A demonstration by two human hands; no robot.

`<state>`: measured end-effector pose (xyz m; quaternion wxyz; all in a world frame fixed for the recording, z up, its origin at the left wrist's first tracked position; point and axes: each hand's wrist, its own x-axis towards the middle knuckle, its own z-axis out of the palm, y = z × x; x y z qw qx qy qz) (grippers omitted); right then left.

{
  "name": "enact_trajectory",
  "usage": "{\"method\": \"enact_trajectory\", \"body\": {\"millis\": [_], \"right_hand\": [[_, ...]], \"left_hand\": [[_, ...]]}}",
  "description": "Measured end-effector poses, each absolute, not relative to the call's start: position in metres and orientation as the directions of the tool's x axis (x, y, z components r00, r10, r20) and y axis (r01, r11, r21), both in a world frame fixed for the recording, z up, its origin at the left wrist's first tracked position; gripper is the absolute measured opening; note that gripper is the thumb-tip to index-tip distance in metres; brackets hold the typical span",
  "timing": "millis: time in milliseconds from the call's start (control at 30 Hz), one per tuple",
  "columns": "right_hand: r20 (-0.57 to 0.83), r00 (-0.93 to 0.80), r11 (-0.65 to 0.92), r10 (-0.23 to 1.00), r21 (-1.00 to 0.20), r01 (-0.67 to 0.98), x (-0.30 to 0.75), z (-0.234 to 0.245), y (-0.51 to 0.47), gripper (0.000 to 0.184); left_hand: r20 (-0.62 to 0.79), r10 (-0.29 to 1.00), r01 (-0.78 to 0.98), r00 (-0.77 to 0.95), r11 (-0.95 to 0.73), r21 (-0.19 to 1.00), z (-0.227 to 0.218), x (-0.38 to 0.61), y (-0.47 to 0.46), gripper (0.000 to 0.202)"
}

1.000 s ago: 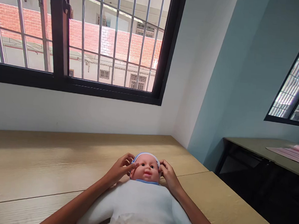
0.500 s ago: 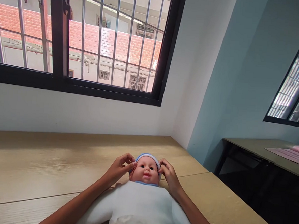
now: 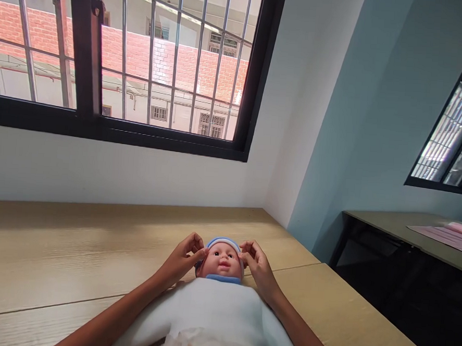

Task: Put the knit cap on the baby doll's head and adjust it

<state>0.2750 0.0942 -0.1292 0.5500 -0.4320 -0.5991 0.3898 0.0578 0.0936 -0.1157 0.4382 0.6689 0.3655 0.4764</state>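
Observation:
A baby doll (image 3: 222,264) lies on its back on the wooden table, its head toward the window. On its head is a white cap with a blue edge (image 3: 222,241). Its body is in a white long-sleeved top (image 3: 215,305) with a blue collar, and crumpled sheer white material (image 3: 208,345) covers its lower part. My left hand (image 3: 189,254) pinches the cap's edge at the left side of the doll's head. On the other side, my right hand (image 3: 255,258) pinches the cap's edge near the doll's temple.
The wooden table (image 3: 73,252) reaches back to a white wall under a barred window (image 3: 171,59). A seam runs across its top. At the right stands a second, dark-legged table (image 3: 384,224) with a pink cloth (image 3: 446,238) on it.
The doll's head has shifted slightly left in the view, with both hands staying at its cap. My right fingers sit a little higher and further over the cap's edge.

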Motion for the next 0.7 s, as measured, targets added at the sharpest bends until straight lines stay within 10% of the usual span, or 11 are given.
{"method": "enact_trajectory", "body": {"millis": [433, 700], "right_hand": [[0.503, -0.049, 0.474, 0.863, -0.772, 0.424, 0.273, -0.124, 0.092, 0.029], [0.570, -0.233, 0.527, 0.788, -0.429, 0.734, 0.277, -0.110, 0.095, 0.017]], "left_hand": [[0.524, 0.803, 0.374, 0.283, -0.596, 0.710, -0.109, 0.071, 0.110, 0.026], [0.569, 0.743, 0.487, 0.354, -0.665, 0.566, -0.101, 0.072, 0.118, 0.018]]}}
